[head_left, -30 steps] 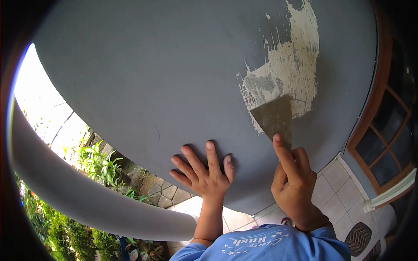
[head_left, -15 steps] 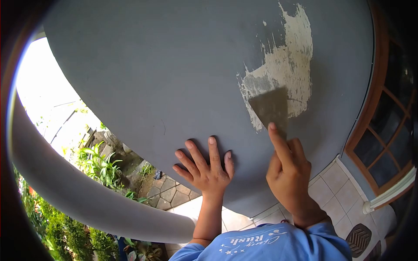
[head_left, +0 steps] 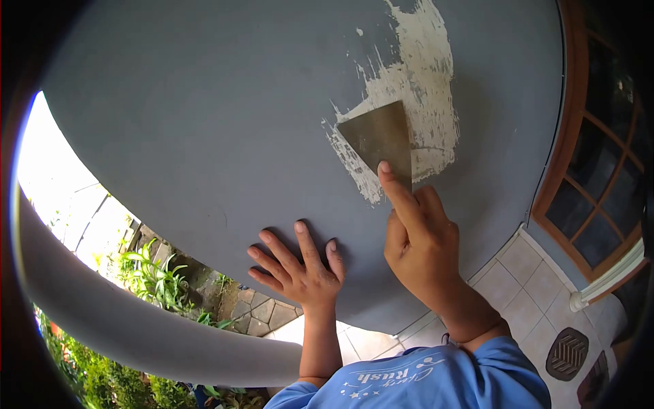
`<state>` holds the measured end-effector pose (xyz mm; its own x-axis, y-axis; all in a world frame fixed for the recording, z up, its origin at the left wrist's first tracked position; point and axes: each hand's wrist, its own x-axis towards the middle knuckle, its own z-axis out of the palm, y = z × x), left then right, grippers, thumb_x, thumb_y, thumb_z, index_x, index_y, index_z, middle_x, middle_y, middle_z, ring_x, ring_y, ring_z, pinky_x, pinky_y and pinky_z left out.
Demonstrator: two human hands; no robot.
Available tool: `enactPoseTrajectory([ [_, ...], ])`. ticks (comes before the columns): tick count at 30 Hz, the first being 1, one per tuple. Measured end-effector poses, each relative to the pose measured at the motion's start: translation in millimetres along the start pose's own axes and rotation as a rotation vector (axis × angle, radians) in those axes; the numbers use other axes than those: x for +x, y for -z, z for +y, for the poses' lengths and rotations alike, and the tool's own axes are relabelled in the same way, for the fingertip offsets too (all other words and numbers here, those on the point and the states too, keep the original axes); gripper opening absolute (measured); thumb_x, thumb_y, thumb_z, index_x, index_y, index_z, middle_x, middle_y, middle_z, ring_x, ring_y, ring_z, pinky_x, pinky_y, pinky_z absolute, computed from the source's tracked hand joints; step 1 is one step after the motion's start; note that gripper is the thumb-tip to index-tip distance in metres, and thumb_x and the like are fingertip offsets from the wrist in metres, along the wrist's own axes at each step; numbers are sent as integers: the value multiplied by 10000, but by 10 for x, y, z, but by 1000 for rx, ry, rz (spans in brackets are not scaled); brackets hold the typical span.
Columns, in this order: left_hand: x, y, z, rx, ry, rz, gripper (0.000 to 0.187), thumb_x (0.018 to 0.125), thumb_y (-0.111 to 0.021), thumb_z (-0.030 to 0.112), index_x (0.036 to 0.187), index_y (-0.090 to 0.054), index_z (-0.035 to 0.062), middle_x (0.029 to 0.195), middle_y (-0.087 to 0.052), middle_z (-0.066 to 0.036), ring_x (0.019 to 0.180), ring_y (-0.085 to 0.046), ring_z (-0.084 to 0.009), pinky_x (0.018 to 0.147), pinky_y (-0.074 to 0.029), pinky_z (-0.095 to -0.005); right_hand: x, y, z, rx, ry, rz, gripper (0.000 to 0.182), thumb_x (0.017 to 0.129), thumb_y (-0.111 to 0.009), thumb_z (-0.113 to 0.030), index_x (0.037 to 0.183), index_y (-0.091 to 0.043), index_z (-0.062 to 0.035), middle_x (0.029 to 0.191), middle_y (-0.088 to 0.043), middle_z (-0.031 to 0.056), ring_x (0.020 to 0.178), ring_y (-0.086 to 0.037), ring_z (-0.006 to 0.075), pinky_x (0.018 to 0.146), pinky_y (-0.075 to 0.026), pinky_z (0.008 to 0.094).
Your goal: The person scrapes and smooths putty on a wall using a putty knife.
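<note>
The scraper (head_left: 381, 133) is clamped in the right grip (head_left: 426, 245), over the patch (head_left: 429, 75); the left grip (head_left: 312, 281) is spread on the wall (head_left: 204, 123). A stroke seems under way; even pressure is called for.

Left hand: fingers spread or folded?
Spread. The left hand is against the grey wall, with gaps showing between its extended fingers.

Wall (head_left: 204, 136) coloured grey, streaked w/ off-white patch (head_left: 426, 75). Shirt (head_left: 436, 388) coloured blue, printed w/ white lettering & stars. Window frame (head_left: 576, 123) finished reddish-brn. Floor tiles (head_left: 499, 283) pale, grid-lined. Plants (head_left: 153, 279) bright grn.
</note>
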<state>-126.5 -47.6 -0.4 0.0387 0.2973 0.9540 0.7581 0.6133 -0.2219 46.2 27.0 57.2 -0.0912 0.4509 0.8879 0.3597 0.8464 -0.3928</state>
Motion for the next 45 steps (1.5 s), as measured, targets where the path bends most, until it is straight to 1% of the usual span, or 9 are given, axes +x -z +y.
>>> enactPoseTrajectory([
  [6, 24, -53, -10, 7, -11, 29, 635, 1020, -360, 499, 1529, -435, 127, 1589, -297, -306, 1498, -179, -519, 1218, -17, -584, -310, 107, -38, -115, -50, -133, 600, 859, -634, -24, 1438, -556, -162, 811, -521, 78, 514, -566, 199, 442, -503, 334],
  [12, -14, 4, -14, 14, -7, 1, 632, 1019, -362, 494, 1536, -427, 137, 1591, -296, -302, 1499, -181, -516, 1219, -8, -583, -26, -24, -14, -77, 26, -4, 606, 853, -639, -26, 1439, -559, -161, 785, -508, 73, 493, -565, 199, 433, -497, 330],
  [18, 18, -31, 0, 2, 0, 27, 626, 1021, -363, 495, 1527, -439, 134, 1590, -301, -299, 1500, -180, -515, 1220, -1, -578, -291, 165, -70, -137, -48, -153, 584, 863, -637, -33, 1428, -567, -162, 799, -524, 80, 510, -579, 204, 439, -503, 334],
  [21, -4, -4, -3, 1, -4, 17, 624, 1020, -367, 496, 1516, -456, 127, 1586, -308, -300, 1501, -178, -513, 1221, 1, -577, -14, -155, 47, -101, 47, 88, 594, 864, -626, -25, 1438, -561, -162, 784, -510, 74, 510, -565, 204, 437, -498, 328],
  [27, -16, -12, -14, 2, -10, 19, 626, 1020, -362, 502, 1512, -463, 130, 1586, -308, -299, 1499, -183, -515, 1220, -1, -581, -171, 218, -39, -38, -63, -129, 564, 878, -555, 67, 1414, -584, -107, 781, -518, 110, 568, -563, 245, 503, -482, 368],
  [33, -29, -19, -16, 16, -9, 15, 628, 1016, -365, 505, 1518, -458, 140, 1586, -306, -301, 1494, -194, -520, 1215, -25, -598, -198, 124, -93, -131, -90, -108, 565, 883, -546, 77, 1414, -589, -108, 769, -507, 89, 576, -569, 231, 510, -477, 365],
  [36, -43, -17, -14, 23, -4, 2, 627, 1014, -369, 506, 1517, -460, 143, 1585, -309, -302, 1493, -194, -521, 1215, -23, -598, -39, -1, 54, -75, 22, 18, 588, 865, -621, -16, 1434, -577, -158, 778, -485, 55, 494, -514, 168, 443, -484, 317],
  [42, -39, -38, -19, 3, -13, 35, 625, 1012, -371, 502, 1520, -459, 148, 1582, -314, -303, 1497, -191, -515, 1215, -14, -593, -267, 198, -112, -148, -101, -156, 554, 891, -536, 78, 1407, -595, -113, 765, -502, 88, 562, -567, 237, 501, -471, 369],
  [45, -40, -20, -20, 12, -15, 17, 627, 1013, -368, 500, 1517, -460, 139, 1583, -312, -304, 1499, -184, -516, 1215, -11, -591, -297, 85, -20, -188, -29, -95, 583, 876, -618, -22, 1438, -569, -169, 782, -489, 57, 493, -533, 181, 437, -488, 334],
])
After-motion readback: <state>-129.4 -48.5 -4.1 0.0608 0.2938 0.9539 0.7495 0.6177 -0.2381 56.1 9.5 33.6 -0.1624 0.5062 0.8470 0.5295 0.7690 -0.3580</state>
